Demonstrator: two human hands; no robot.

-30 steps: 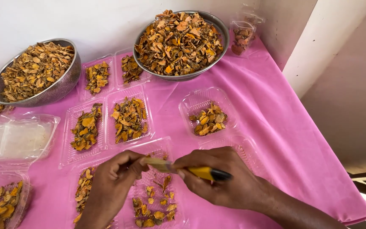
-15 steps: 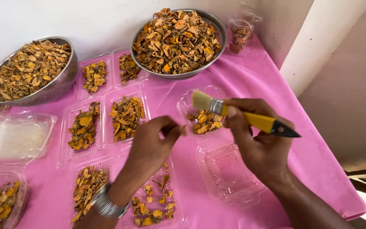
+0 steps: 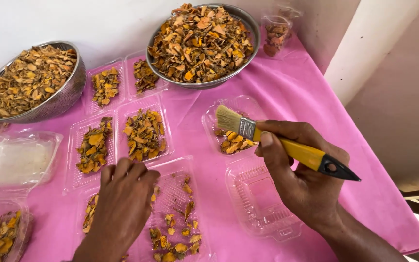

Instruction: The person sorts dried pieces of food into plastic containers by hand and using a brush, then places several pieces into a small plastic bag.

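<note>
**Head view: right hand holds a paintbrush above trays of dried orange slices**

Head view looks down on a table under a pink cloth (image 3: 311,92).

1. Right hand (image 3: 301,174): fingers and thumb are wrapped tightly round the yellow handle of a flat paintbrush (image 3: 287,145). The brush lies tilted, pale bristles up-left, black handle tip down-right. The bristles sit over a small clear tray (image 3: 236,128) that holds a few dried orange slices.

2. Left hand (image 3: 122,204): palm down, fingers bent and bunched, fingertips resting on the upper edge of a clear hinged tray (image 3: 170,213). Whether the fingertips pinch a slice cannot be told. Loose dried slices are scattered thinly across this tray, denser at its near end.

3. Empty clear tray (image 3: 260,204): it lies just beside the right hand, partly covered by the palm.

4. Surroundings:
- Two filled clear trays (image 3: 122,138) lie side by side just beyond the left hand.
- Two more filled trays (image 3: 124,82) lie behind them.
- A metal mesh bowl (image 3: 64,99) of dried slices stands at the far left.
- A larger metal bowl (image 3: 246,58), heaped with the same slices, stands at the far centre.
- A small clear bag (image 3: 276,31) of darker pieces sits beside that bowl.
- Stacked clear trays (image 3: 18,157) lie at the left edge.
</note>
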